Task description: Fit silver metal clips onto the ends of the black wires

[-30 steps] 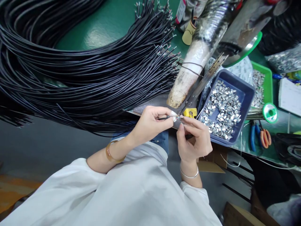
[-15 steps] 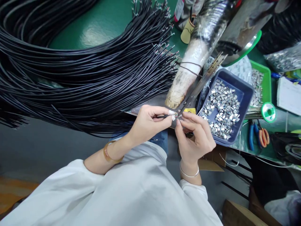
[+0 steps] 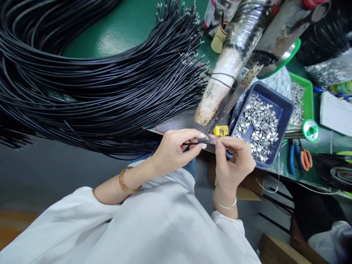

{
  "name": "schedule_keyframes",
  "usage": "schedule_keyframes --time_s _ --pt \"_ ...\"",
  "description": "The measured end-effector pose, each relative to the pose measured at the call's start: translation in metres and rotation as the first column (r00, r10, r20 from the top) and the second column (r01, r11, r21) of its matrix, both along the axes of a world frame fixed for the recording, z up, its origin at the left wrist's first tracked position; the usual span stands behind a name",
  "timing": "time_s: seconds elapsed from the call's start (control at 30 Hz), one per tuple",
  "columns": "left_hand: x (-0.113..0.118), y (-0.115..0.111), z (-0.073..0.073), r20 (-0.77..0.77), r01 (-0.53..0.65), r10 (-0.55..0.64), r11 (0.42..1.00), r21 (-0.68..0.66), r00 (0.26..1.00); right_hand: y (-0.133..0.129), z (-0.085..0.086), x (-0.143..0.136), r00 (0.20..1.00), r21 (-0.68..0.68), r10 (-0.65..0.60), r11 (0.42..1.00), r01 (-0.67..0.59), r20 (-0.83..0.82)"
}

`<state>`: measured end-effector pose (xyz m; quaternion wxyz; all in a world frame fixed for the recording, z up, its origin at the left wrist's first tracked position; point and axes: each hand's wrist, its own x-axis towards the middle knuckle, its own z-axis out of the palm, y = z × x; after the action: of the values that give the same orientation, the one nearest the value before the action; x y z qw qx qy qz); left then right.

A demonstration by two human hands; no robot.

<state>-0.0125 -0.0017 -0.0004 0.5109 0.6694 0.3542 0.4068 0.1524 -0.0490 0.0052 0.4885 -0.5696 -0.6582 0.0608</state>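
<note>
My left hand (image 3: pixel 176 150) pinches a black cable (image 3: pixel 192 143) between thumb and fingers, close to its end. Just right of it, my right hand (image 3: pixel 233 157) is closed at the cable's tip, thumb and index finger pressed together around a small silvery piece (image 3: pixel 211 142). Whether that piece is a metal clip or bare wire is too small to tell. A large bundle of black cables (image 3: pixel 123 84) with stripped ends lies behind and left of my hands. Small metal clips (image 3: pixel 260 126) fill part of a dark blue tray (image 3: pixel 284 106) on the right.
A plastic-wrapped roll (image 3: pixel 217 86) and a metal bar (image 3: pixel 239 93) stand behind my hands, near a yellow block (image 3: pixel 220 130). Farther right are a green tray (image 3: pixel 308 95), a solder spool (image 3: pixel 310 130), pliers (image 3: pixel 305 159) and paper (image 3: pixel 336 113). A cardboard box (image 3: pixel 247 187) sits below the table edge.
Both hands have moved slightly down, and my right hand also a little to the right. More of the cable's end and of the yellow block shows now.
</note>
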Motion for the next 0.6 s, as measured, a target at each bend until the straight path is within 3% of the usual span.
schedule_keyframes --time_s 0.07,0.17,0.23,0.3,0.43,0.53,0.6 --pt "-0.003 -0.001 0.0 0.025 0.045 -0.045 0.999 -0.003 0.999 0.0 -0.004 0.002 0.999 0.096 0.01 0.995 -0.014 0.037" --pt "-0.007 0.0 0.003 0.147 0.23 -0.196 0.934 -0.274 0.969 -0.005 -0.009 0.006 0.98 0.211 -0.027 0.977 -0.016 0.196" --pt "-0.009 0.002 0.005 0.231 0.295 -0.215 0.865 -0.406 0.949 -0.01 -0.01 0.009 0.963 0.228 -0.078 0.973 0.018 0.257" --pt "-0.01 0.002 0.006 0.262 0.306 -0.207 0.85 -0.429 0.943 -0.016 -0.006 0.01 0.934 0.197 -0.112 0.979 0.046 0.339" --pt "-0.012 -0.002 0.003 0.221 0.26 -0.194 0.907 -0.332 0.956 -0.018 0.004 0.002 0.859 0.085 -0.05 0.996 0.008 0.509" --pt "-0.009 -0.006 -0.004 0.145 0.181 -0.166 0.979 -0.098 0.975 -0.015 0.006 -0.004 0.92 -0.013 -0.019 1.0 0.026 0.392" --pt "-0.007 -0.007 -0.007 0.118 0.099 -0.108 0.992 0.077 0.987 -0.014 0.005 -0.007 0.96 -0.116 -0.002 0.993 0.035 0.279"
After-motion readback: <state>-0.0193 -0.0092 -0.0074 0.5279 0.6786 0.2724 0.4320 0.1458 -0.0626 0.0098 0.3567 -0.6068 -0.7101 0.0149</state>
